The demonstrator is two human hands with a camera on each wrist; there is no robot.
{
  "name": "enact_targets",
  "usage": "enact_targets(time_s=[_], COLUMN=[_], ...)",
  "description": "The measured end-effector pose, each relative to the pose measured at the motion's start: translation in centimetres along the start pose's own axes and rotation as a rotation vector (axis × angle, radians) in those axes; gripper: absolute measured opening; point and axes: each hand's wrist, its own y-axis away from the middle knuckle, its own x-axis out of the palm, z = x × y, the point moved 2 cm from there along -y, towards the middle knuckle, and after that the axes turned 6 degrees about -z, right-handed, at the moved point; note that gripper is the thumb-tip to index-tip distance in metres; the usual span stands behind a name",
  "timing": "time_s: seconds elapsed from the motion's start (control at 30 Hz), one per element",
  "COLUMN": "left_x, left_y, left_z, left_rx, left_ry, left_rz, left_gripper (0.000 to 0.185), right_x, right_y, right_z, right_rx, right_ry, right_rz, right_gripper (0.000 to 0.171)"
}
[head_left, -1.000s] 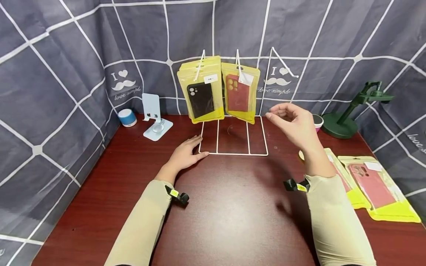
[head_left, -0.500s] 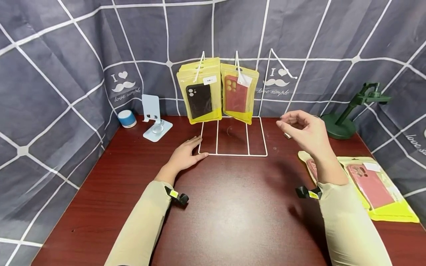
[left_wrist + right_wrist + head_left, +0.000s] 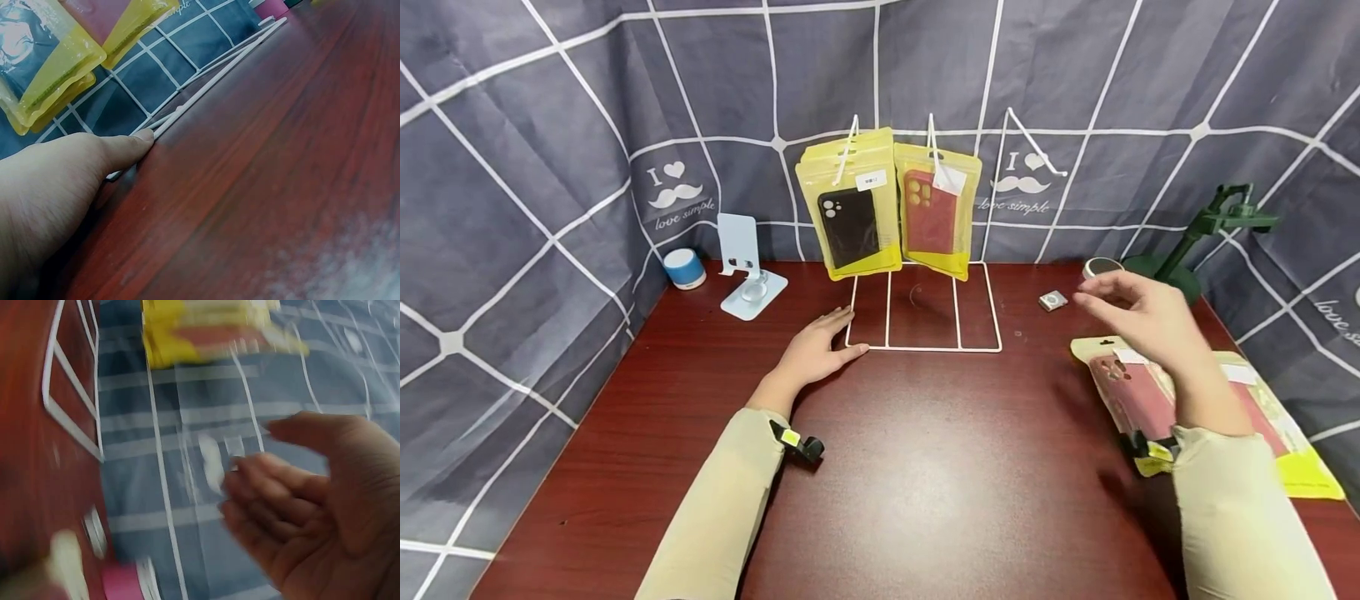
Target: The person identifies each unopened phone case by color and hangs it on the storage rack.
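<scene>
- Resting flat on the table [image 3: 925, 467], the left hand [image 3: 815, 350] is lying with straight fingers and gripping nothing; its fingertips [image 3: 142, 139] are touching the near left corner of the white wire rack [image 3: 923, 310].
- Hovering above the table's right side, the right hand [image 3: 1142, 321] is holding nothing; its fingers are hanging loosely curled and apart, as the blurred right-wrist view [image 3: 312, 500] is also showing.
- Lying just below that hand, a yellow pouch with a red phone case [image 3: 1131, 387] is resting flat on the table; a second such pouch [image 3: 1292, 450] is lying beside it, partly hidden by the sleeve.
- Hanging from the rack's hooks, a stack of yellow pouches with a black case [image 3: 848, 212] and one with a red case [image 3: 934, 212] are sitting side by side, well apart from the right hand.
- Sitting near the right hand's fingertips, a small silver square item [image 3: 1053, 300] is lying on the wood; a green stand [image 3: 1195, 242] is standing behind.
- Standing at the far left are a pale blue phone holder [image 3: 747, 271] and a small blue-and-white speaker [image 3: 684, 268].
</scene>
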Motion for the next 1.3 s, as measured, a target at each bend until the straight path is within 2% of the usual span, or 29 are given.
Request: enact_targets(time_s=[0.17,0.27,0.33,0.47,0.6,0.83,0.9,1.17,1.3], left_x=[0.0,0.0,0.1,0.2,0.2,0.0,0.0,-0.1,-0.2], left_y=[0.1,0.3,0.5,0.8,0.7,0.2,0.0,0.0,0.1], left_z=[0.1,0.1,0.1,0.1,0.2,-0.1,-0.1,-0.1,-0.2], left_rx=[-0.007,-0.023,-0.031,-0.040,-0.035,-0.024,-0.025,-0.031,-0.028], left_ry=[0.004,0.004,0.007,0.023,0.016,0.014,0.011,0.008,0.009], left_rz=[-0.010,-0.003,0.006,0.007,-0.004,0.003,0.006,0.006,0.005], left_gripper=[0.085,0.085,0.084,0.084,0.083,0.084,0.084,0.083,0.083], right_x=[-2.8,-2.7,-2.2,-1.0,-0.2,-0.2,-0.3,-0.3,-0.2], right_y=[-0.1,0.1,0.4,0.6,0.6,0.8,0.9,0.5,0.4], right_z=[-6.5,-10.5,-12.4,-14.1,-14.0,-14.1,-14.1,-13.7,-13.6], right_rx=[0.101,0.153,0.168,0.209,0.256,0.285,0.294,0.207,0.303], right_ry=[0.198,0.255,0.274,0.225,0.161,0.073,0.034,-0.021,-0.144], right_rz=[0.249,0.420,0.474,0.488,0.496,0.531,0.531,0.456,0.501], right_gripper=[0.054,0.067,0.071,0.068,0.057,0.041,0.039,0.038,0.042])
